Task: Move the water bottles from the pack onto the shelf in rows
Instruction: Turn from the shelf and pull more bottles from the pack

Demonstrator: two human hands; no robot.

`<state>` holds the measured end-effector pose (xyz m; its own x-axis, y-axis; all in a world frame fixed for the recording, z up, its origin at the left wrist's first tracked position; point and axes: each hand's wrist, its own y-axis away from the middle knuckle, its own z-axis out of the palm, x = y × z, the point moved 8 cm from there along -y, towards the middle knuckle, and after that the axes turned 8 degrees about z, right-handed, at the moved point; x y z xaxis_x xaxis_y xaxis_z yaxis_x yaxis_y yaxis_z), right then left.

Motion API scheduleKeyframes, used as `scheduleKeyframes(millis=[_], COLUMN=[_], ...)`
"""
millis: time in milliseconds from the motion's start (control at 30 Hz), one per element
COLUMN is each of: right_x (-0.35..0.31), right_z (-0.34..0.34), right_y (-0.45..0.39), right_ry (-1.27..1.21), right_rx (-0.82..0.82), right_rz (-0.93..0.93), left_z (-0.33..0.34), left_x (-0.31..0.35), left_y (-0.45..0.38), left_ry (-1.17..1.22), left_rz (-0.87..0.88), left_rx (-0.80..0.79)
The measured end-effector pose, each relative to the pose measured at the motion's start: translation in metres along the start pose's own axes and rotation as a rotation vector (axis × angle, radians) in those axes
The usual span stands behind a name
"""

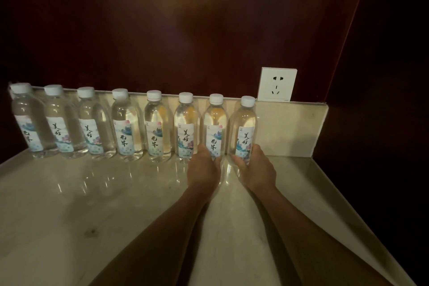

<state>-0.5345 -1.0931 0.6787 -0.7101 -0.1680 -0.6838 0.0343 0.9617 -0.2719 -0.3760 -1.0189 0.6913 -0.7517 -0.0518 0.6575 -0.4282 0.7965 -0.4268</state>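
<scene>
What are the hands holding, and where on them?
Each grips a water bottle near its bottom: the left hand the seventh bottle, the right hand the eighth bottle.

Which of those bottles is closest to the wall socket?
The bottle at the right end of the row, gripped by the right hand. It stands just below and left of the white socket; the others stand farther left.

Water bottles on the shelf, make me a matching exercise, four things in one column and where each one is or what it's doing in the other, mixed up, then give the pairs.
Column one:
1. left hand
2. right hand
3. wall socket
4. far-left bottle

Column two:
A. on the wall above the ledge
B. holds the last bottle on the right
C. at the dim end of the row, untouched
D. holds the second bottle from the right

Pairs: 1-D, 2-B, 3-A, 4-C
</scene>
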Motion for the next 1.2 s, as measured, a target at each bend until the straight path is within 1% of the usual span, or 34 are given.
scheduleKeyframes(millis=[433, 1200], right_x=[-0.0012, -0.0036], right_z=[-0.0020, -0.0040], right_y=[0.0010, 0.0037], right_ry=[-0.010, -0.006], right_rx=[0.000, 0.006], right_rz=[0.013, 0.010], left_z=[-0.0027, -0.0015], left_x=[0.0025, 0.0020], left_y=[0.0043, 0.0034], left_ry=[-0.001, -0.008], left_rz=[-0.019, 0.009], left_rx=[0.029, 0.020])
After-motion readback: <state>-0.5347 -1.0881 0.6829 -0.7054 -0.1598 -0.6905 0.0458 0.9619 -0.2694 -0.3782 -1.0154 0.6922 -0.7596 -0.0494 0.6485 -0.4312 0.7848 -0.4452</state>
